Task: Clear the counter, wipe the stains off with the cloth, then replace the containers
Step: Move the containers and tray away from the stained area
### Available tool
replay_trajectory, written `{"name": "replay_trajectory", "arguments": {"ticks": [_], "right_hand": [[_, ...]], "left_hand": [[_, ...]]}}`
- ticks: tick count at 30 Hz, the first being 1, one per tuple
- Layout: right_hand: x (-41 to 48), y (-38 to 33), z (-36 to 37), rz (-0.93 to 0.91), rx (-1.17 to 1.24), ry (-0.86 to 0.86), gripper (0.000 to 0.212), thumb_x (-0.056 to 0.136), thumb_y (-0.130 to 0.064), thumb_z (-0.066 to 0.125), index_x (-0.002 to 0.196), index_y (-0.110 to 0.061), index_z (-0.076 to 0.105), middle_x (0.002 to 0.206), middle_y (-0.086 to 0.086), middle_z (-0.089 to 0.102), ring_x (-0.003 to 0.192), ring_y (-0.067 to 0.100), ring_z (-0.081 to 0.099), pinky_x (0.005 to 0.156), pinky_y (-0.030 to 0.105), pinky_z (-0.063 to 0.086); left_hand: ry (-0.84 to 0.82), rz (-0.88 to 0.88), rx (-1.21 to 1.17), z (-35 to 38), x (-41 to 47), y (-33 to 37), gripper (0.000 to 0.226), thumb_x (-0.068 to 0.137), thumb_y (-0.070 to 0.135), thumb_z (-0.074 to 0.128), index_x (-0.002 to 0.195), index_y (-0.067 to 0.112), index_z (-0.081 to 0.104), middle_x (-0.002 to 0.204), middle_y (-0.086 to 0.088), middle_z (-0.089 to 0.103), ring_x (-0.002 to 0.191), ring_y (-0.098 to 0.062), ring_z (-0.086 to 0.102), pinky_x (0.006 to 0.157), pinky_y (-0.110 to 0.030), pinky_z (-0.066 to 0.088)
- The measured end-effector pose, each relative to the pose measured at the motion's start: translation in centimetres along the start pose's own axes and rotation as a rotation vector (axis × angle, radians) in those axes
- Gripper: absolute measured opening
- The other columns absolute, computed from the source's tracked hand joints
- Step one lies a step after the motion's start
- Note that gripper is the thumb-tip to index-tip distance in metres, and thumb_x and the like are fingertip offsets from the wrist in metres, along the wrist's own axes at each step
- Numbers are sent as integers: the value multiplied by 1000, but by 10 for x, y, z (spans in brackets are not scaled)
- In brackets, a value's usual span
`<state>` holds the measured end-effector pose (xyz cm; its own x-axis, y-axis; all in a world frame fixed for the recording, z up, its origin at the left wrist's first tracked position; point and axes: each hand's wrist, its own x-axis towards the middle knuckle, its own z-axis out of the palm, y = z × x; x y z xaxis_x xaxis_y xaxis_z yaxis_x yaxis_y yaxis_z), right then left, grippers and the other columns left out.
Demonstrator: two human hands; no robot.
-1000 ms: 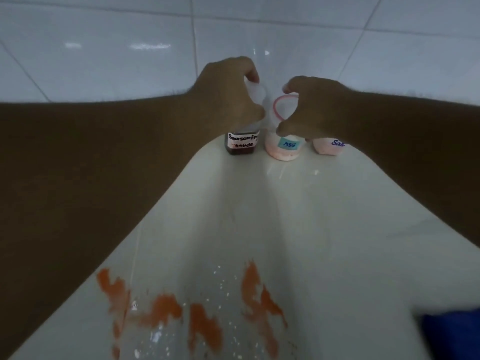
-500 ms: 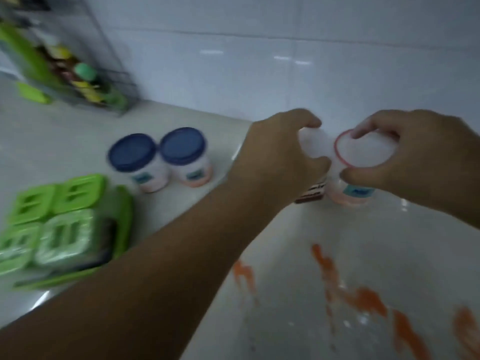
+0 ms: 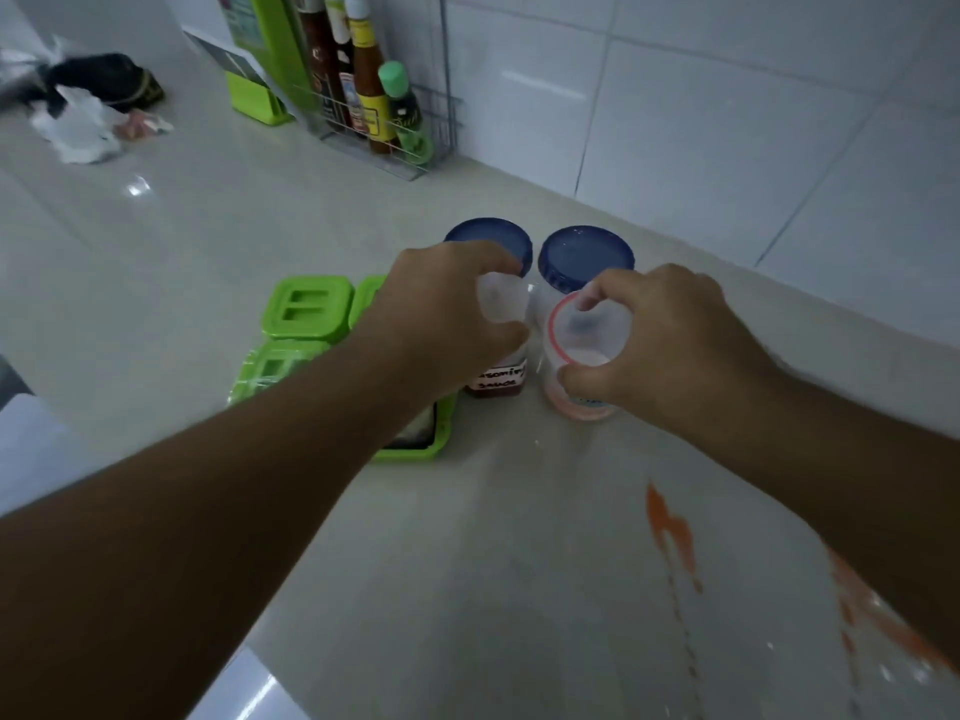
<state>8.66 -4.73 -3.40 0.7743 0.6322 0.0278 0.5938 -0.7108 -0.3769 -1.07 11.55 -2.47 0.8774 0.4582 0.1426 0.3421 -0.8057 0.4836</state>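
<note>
My left hand (image 3: 441,304) grips the white cap of a seasoning sauce jar (image 3: 497,380) with dark red contents. My right hand (image 3: 670,345) grips the rim of a clear MSG jar (image 3: 576,402) with a red-ringed lid. Both jars stand on or just over the white counter (image 3: 156,262), side by side. Right behind them stand two blue-lidded jars (image 3: 584,254), and a green-lidded container set (image 3: 306,309) sits to their left. Orange stains (image 3: 672,537) streak the counter at lower right. No cloth is in view.
A wire rack (image 3: 395,142) with sauce bottles stands against the tiled wall at the back. A green holder (image 3: 254,96) is beside it. A dark pouch and crumpled white plastic (image 3: 83,122) lie at far left.
Both hands have carried the two jars leftward, from the back wall by the stains to a spot in front of the blue-lidded jars. The view has swung left with them.
</note>
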Motion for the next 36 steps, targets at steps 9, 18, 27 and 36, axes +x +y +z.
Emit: {"name": "replay_trajectory", "arguments": {"ticks": [9,18,27,36], "right_hand": [[-27,36,-28,70,64,-2,73,64,-68,75,128,-35,59,124,4,57,119,28,51,95,38,49],[-155,274,-174,590,-329,220,44,85,-47,61,128,-39,59,138,3,55,126,31,47,103,41,42],[-206,438,-211,857,-98,227,62,89,-28,65,146,-40,43,151,4,45,134,28,45,101,33,41],[-201,413,-209,641,-140,313,38,80,-22,77,116,-26,67,112,-1,60,101,17,54,84,22,36]], "left_hand": [[-10,75,169,0,10,38,67,66,58,77,122,25,63,121,-5,67,111,-28,58,93,-34,42],[-173,358,-80,91,-9,244,64,64,74,63,119,40,61,128,-2,61,120,-26,53,103,-44,36],[-371,526,-42,181,-23,340,50,75,64,64,121,47,56,136,2,56,124,-23,52,99,-43,38],[-373,348,-19,149,-41,269,44,78,49,69,121,42,61,133,8,56,116,-13,52,93,-29,34]]}}
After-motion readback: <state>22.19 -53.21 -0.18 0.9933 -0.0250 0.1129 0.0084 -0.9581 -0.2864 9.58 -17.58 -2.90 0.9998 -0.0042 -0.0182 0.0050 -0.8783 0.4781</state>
